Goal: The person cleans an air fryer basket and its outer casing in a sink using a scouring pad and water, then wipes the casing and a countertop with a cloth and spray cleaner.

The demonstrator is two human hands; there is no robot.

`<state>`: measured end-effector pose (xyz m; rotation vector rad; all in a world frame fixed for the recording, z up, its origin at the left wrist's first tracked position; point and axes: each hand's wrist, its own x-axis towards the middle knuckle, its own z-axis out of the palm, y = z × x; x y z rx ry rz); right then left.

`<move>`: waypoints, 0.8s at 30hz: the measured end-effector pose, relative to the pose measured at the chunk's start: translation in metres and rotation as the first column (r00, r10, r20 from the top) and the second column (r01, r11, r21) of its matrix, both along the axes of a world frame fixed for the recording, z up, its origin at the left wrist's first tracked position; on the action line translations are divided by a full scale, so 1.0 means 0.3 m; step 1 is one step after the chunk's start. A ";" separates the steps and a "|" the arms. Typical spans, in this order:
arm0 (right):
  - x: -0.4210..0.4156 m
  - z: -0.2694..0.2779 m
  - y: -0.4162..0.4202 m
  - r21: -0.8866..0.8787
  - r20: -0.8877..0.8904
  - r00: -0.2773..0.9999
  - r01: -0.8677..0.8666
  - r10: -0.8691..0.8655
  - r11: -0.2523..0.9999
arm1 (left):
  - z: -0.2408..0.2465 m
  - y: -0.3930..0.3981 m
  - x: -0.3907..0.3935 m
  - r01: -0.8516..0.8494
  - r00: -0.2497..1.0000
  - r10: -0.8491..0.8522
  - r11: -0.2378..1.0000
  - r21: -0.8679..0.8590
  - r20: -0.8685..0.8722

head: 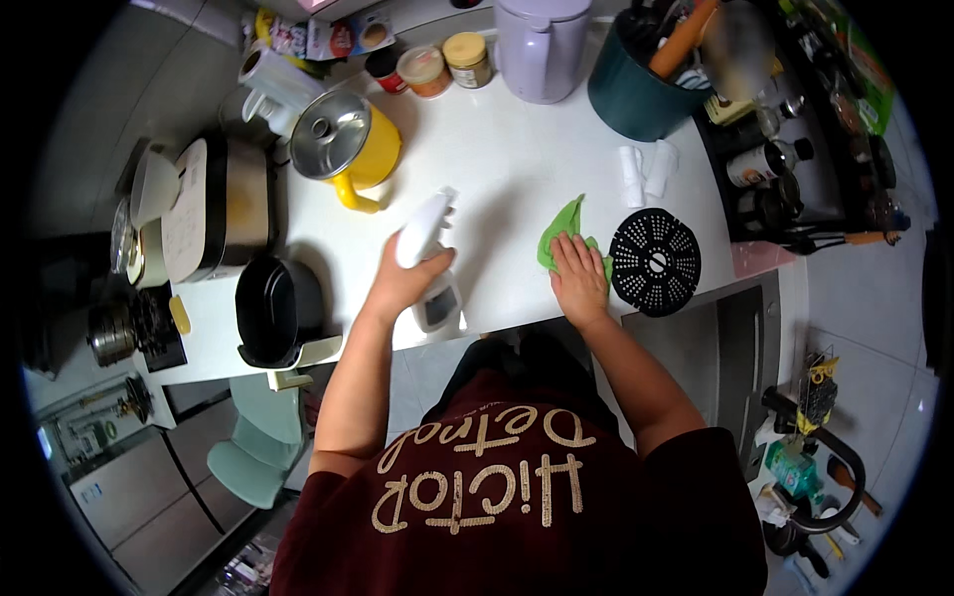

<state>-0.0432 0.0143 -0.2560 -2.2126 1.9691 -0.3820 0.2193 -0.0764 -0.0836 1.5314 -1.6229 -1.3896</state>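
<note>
My left hand [408, 274] grips the neck of a white spray bottle [425, 231], whose lower part stands over the white countertop [492, 268] near its front edge. My right hand [580, 281] lies flat with its fingers on a crumpled green cloth [560, 231], pressing it to the countertop. Just right of that hand is a round black perforated air fryer plate [656, 262]. Two rolled white cloths or papers [632, 177] lie behind the plate. Over on the left, a black air fryer basket [272, 313] with a cream handle sits at the front edge.
A yellow pot [373, 149] with a glass lid stands back left, beside a rice cooker [216, 208]. Lidded jars [425, 72], a lilac kettle [542, 59] and a dark green utensil holder [641, 93] line the back. Bottles [756, 164] crowd the right side.
</note>
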 end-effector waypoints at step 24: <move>-0.043 0.021 0.000 -0.113 0.148 0.989 0.030 -0.013 0.993 | -0.124 -0.048 -0.218 0.051 0.942 -0.115 0.978 0.204 0.315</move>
